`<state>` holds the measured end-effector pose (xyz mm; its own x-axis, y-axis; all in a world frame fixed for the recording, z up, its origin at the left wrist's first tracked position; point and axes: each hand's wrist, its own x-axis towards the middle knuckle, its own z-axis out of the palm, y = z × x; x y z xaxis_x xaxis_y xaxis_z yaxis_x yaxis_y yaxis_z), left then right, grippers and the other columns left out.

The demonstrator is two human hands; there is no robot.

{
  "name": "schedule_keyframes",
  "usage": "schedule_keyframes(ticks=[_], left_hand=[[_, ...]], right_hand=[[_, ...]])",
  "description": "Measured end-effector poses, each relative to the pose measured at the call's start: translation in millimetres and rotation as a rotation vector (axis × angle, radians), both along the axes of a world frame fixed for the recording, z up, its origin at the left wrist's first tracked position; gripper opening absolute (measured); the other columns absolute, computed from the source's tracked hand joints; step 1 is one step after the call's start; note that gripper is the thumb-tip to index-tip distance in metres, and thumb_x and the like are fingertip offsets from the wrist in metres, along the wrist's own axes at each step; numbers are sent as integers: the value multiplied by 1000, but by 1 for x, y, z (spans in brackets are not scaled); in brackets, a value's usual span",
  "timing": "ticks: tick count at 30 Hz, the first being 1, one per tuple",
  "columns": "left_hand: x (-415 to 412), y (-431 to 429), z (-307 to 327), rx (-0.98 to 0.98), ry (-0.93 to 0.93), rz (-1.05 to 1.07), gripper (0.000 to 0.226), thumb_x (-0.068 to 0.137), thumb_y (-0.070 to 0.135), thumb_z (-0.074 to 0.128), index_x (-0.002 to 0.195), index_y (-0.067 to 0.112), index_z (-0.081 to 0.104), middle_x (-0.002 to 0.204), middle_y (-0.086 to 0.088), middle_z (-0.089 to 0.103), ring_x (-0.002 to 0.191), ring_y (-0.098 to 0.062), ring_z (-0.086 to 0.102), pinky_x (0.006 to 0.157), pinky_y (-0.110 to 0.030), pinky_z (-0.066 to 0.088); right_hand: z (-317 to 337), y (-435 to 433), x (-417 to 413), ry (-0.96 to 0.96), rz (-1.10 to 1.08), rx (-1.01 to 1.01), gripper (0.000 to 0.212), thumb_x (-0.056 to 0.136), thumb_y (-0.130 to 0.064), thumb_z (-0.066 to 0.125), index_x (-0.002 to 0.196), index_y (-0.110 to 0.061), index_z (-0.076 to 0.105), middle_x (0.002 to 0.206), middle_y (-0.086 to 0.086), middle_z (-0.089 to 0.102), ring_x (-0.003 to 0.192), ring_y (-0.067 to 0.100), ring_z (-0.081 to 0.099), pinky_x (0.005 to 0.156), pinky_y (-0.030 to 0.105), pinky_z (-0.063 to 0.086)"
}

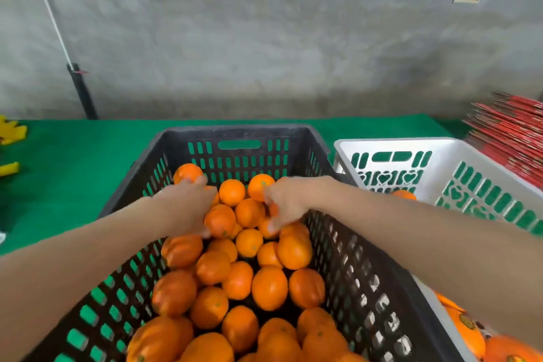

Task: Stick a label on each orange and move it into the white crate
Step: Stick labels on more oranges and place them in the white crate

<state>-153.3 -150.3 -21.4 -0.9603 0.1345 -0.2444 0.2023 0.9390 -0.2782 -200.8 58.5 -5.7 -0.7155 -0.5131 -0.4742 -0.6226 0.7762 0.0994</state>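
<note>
In the black crate [368, 273] the left hand [186, 209] is gripping an orange [220, 219]; the right hand [286, 201] is too blurred to tell. Lifting one fruit gently is looking safest.

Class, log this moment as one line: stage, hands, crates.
stage: reaching into black crate | left hand: among oranges, grip unclear | right hand: same | white crate: labelled oranges inside

Head view, looking forward and down, close over black crate [244, 134] (wide-angle)

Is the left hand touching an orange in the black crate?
Touching. Head view: the left hand curls its fingers round an orange in the black crate.
</note>
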Motion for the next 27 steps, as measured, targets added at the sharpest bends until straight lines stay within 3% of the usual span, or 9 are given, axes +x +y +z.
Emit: schedule_keyframes(ticks=[2,5,7,9,14,17,20,23,27], left_hand=[[-15,-2,3,18,130,106,76,86,41,64,147,24,22,152,-11,20,137,-35,29,106,-47,40],[-42,-8,-8,89,31,291,97,78,59,65,151,32,8,158,-16,-9,142,-47,9,111,-55,26],[-54,-6,-27,127,-94,349,104,70,68,66,150,37,7,155,-19,-20,140,-52,7,112,-58,24],[-61,-2,-44,139,-124,370,107,64,73,66,149,41,10,150,-21,-30,137,-57,9,111,-59,27],[-62,-2,-74,258,-81,386,106,56,74,72,145,45,22,135,-11,-55,136,-59,-3,108,-61,27],[-53,-1,-85,288,-26,336,97,57,69,74,141,45,31,133,-6,-57,136,-51,19,108,-60,29],[-46,-6,-82,263,-17,311,94,61,67,73,141,47,28,140,-4,-50,136,-45,23,107,-59,31],[-39,-12,-73,225,-46,230,95,61,67,72,141,48,24,151,-4,-26,137,-43,18,106,-61,31],[-45,-5,-36,65,-161,158,100,59,76,65,144,45,22,155,-6,11,140,-42,11,107,-63,27]], right_hand=[[-8,-13,-10,147,-100,-156,75,86,-30,64,146,-18,22,148,18,24,132,41,30,104,50,36],[-34,-29,-30,103,-158,-119,94,82,-24,70,148,-35,6,154,13,-21,138,50,-10,107,67,19],[-55,-43,-36,40,-265,-145,97,78,-33,74,146,-43,6,150,10,-33,136,53,-13,103,71,23],[-76,-57,-37,97,-331,-166,91,74,-42,75,142,-44,15,147,12,-38,133,58,-10,97,75,25],[-107,-44,-42,352,-172,-244,67,78,-51,67,135,-38,33,147,13,-35,132,59,4,98,72,22],[-107,-36,-54,357,-90,-210,74,75,-52,70,137,-39,31,149,13,-31,130,56,17,95,64,36],[-101,-30,-58,308,-21,-187,77,76,-41,72,138,-43,27,152,12,-23,128,53,26,90,55,46],[-88,-18,-62,231,-74,-225,75,76,-36,74,136,-43,30,153,13,-14,127,50,29,94,53,45],[-21,-13,-60,-104,-209,-239,76,76,-35,75,138,-42,31,152,13,1,131,44,26,100,54,40]])
